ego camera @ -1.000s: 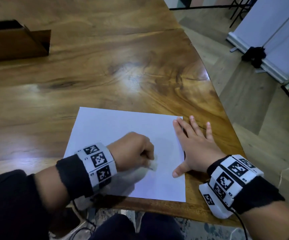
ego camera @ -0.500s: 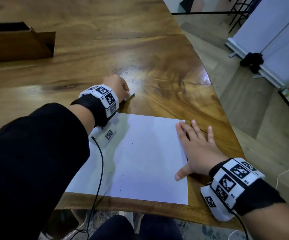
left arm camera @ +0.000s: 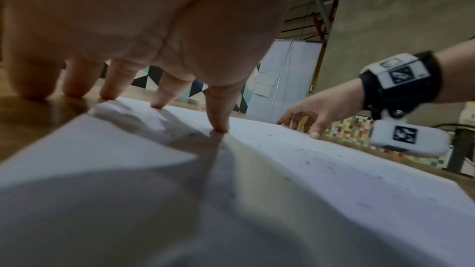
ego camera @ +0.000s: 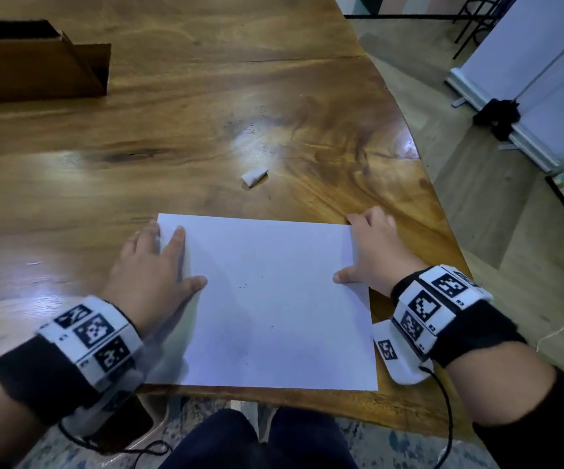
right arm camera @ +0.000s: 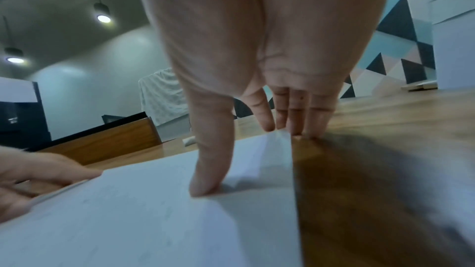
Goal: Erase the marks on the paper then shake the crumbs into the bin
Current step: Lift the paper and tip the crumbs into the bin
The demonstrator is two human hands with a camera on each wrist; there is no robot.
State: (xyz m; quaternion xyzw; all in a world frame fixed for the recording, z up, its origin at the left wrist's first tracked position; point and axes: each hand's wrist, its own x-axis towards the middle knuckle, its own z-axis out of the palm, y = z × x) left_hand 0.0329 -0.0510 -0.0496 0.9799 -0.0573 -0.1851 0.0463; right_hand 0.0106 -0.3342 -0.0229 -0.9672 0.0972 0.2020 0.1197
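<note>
With the eraser (ego camera: 255,175) now left on the counter (ego camera: 71,184) beyond the paper (ego camera: 273,299), the left hand (ego camera: 152,265) and right hand (ego camera: 373,252), fingers spread, press its side edges, crumbs remaining; next, probably lifting it level toward the bin.

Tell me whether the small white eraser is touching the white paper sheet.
Apart. The head view shows bare wooden table between eraser and paper.

Bare table (ego camera: 104,184) lies beyond the paper (ego camera: 273,316). Only the eraser (ego camera: 255,175) and the far-left box (ego camera: 33,69) stand on it.
</note>
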